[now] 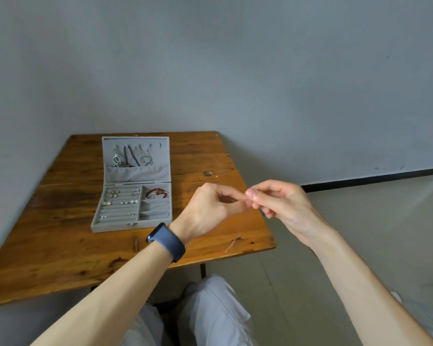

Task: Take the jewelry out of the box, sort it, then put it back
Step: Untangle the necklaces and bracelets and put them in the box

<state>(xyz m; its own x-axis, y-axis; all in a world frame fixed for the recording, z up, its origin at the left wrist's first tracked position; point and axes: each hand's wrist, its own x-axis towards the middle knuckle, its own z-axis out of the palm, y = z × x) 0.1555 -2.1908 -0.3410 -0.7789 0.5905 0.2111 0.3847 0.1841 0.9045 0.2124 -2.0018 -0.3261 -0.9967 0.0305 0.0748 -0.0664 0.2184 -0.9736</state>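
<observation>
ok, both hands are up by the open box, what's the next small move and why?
Probably lower the left hand and right hand and set whatever they pinch on the table beside the jewelry box. Their fingertips meet in the air; the piece is too small to see. The box lies open with earrings and a red bracelet inside, so emptying seems unfinished.

Open jewelry box (131,227) on table (60,245).
</observation>
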